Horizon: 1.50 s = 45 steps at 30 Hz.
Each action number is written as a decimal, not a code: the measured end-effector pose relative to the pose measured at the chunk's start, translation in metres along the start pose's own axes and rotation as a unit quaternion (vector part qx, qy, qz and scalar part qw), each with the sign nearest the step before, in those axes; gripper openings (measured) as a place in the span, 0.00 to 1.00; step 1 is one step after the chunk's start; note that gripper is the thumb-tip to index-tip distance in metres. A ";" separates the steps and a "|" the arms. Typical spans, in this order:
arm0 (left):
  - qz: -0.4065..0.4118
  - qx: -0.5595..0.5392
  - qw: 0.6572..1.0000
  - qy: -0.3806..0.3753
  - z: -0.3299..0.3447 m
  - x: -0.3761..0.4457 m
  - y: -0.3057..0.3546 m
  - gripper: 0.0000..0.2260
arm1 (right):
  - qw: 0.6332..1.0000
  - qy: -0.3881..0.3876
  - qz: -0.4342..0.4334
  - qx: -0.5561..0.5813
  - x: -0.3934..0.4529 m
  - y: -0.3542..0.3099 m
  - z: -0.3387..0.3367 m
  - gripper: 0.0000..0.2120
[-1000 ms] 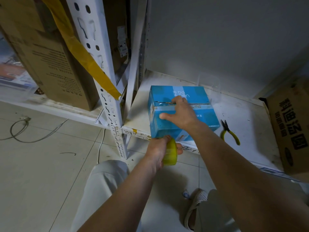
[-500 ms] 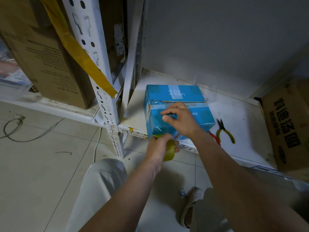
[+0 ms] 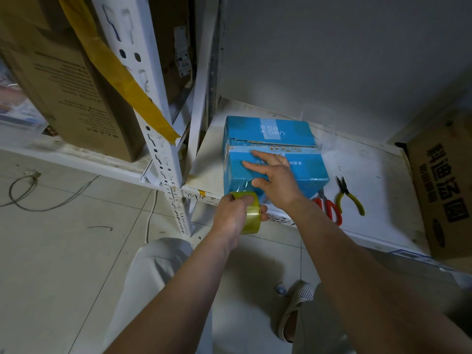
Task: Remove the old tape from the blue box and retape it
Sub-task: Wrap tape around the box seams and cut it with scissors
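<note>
Left hand [image 3: 231, 215] grips our tape roll [image 3: 251, 212] just off the shelf [image 3: 383, 190] front edge. Right hand [image 3: 274, 180] presses flat, fingers straight, on the blue box [image 3: 270, 134] at the shelf's front-left corner. Scissors [image 3: 329, 209] and pliers [image 3: 348, 195] lie beside it.

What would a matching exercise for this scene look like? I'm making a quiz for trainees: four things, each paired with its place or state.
Things:
1. tape roll
2. blue box
3. scissors
4. pliers

Places or states:
A. yellow handles, on the shelf, farthest right
B. gripped by the left hand
C. red handles, beside the right wrist
D. under the right hand, fingers straight

Pairs: 1-B, 2-D, 3-C, 4-A
</note>
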<state>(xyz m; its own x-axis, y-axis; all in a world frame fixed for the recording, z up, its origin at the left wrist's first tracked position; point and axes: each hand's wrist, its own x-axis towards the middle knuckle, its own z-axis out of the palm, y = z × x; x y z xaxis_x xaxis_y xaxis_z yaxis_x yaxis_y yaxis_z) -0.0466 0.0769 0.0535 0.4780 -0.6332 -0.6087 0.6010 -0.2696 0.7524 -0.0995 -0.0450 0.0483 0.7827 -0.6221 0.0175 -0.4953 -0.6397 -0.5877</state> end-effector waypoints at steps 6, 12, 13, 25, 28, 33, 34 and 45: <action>-0.054 0.016 0.998 -0.022 -0.005 0.008 0.006 0.07 | 1.000 -0.003 0.000 0.014 -0.001 0.000 -0.002 0.18; -0.111 0.006 0.994 -0.014 -0.014 0.015 0.003 0.10 | 0.998 0.048 0.030 0.040 -0.002 -0.006 0.004 0.27; -0.109 0.002 0.994 -0.005 -0.015 0.015 0.002 0.10 | 0.997 0.069 0.028 0.015 -0.002 -0.008 0.008 0.27; 0.001 0.066 0.993 0.094 -0.009 0.029 -0.009 0.22 | 0.974 0.114 -0.044 -0.193 -0.002 -0.001 0.026 0.29; -0.005 0.062 0.994 0.088 -0.010 0.035 -0.014 0.19 | 0.975 0.095 -0.044 -0.197 -0.003 -0.001 0.024 0.27; 0.005 0.079 0.992 0.093 -0.008 0.030 -0.010 0.17 | 0.971 0.091 -0.031 -0.219 -0.002 -0.007 0.025 0.27; 0.015 0.084 0.991 0.099 -0.008 0.031 -0.007 0.17 | 0.970 0.089 -0.027 -0.226 -0.001 -0.008 0.025 0.27; 0.053 0.098 0.983 0.143 0.000 0.030 -0.003 0.17 | 0.969 0.242 0.048 0.000 -0.023 0.008 -0.003 0.17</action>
<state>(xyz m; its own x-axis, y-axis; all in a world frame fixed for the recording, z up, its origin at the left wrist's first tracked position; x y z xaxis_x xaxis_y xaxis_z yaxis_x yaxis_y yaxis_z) -0.0345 0.0586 0.0330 0.7090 -0.4427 -0.5490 0.4164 -0.3655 0.8325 -0.1220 -0.0369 0.0454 0.4644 -0.8173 0.3411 -0.5562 -0.5689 -0.6059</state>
